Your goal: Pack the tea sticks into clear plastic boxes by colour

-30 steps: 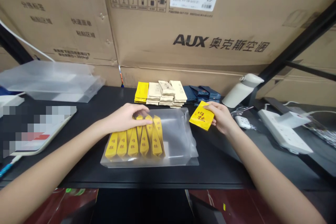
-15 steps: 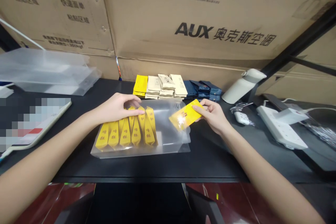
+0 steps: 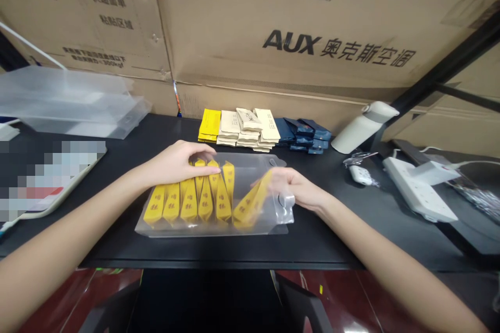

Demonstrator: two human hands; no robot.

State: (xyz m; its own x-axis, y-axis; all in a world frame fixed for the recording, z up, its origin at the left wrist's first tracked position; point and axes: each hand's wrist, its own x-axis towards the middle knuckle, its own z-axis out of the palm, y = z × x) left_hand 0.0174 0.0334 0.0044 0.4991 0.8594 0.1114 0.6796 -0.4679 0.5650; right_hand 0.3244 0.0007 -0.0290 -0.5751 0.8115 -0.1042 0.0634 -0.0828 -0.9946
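A: Where does the slanted yellow packet (image 3: 247, 207) sit?

B: Inside the clear sleeve (image 3: 250, 165), toward its right end, leaning with its top to the right. It stands apart from the row of yellow packets (image 3: 189, 205) at the sleeve's left. The sleeve itself lies near the front edge of the bench (image 3: 304, 250), about midway between its sides.

A: And the hands?

B: The right hand (image 3: 289, 187) reaches in at the sleeve's right end, its grip grasping the packet's upper edge, though plastic and blur soften the fingertips. The left hand (image 3: 183, 161) curls over the row from behind, thumb along the tops; whether that grip pinches or merely rests, one cannot tell.

A: What makes this step go well?

B: Probably bringing the packet upright before it meets its neighbour, so the faces lie flat together and no corner catches. The lower edge should glide along the sleeve's floor, and the right fingers had best let go only once it stands unaided. The left hand ought to steady the row lightly, since such thin pouches likely crease.

A: Anything in the way?

B: Hardly; the cream packets (image 3: 246, 130) and dark blue packets (image 3: 307, 135) lie along the bench's back edge, well clear.
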